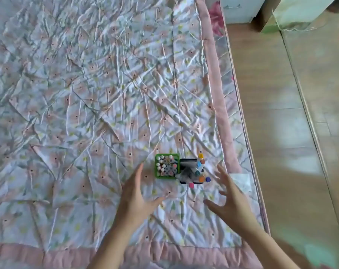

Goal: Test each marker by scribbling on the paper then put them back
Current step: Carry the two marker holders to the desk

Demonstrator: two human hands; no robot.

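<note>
- Both hands hover over the quilt with fingers spread and straight, holding nothing, one on either side of the two marker holders.
- Left hand point(134, 199) is at about 7 o'clock from the green holder, fingers pointing up toward it, thumb stretched out to the right; it is near the holder but apart from it.
- Right hand point(230, 197) is at about 4 o'clock from the black holder, fingers fanned and blurred, thumb reaching left; it too is apart from the holder.
- Green square holder point(156, 165) stands upright on the quilt, packed with markers point(167, 165) set cap-up, their round pale and pink ends showing.
- Black holder point(184, 161) stands just beside the green one, at its 3 o'clock, touching or nearly so; I cannot tell which.
- Loose markers with coloured caps point(198, 172) lean out of the black holder toward 3 and 5 o'clock: yellow, brown, blue, teal, orange, purple and pink caps are visible.
- White sheet of paper point(241, 181) lies flat at 3 o'clock from the black holder, by the quilt's pink border, partly behind the right hand's fingers.
- Floral quilt point(87, 94) is creased all over, with a pink border along the right and bottom edges.
- Wooden floor point(281, 94) runs along the 3 o'clock side of the bed.
</note>
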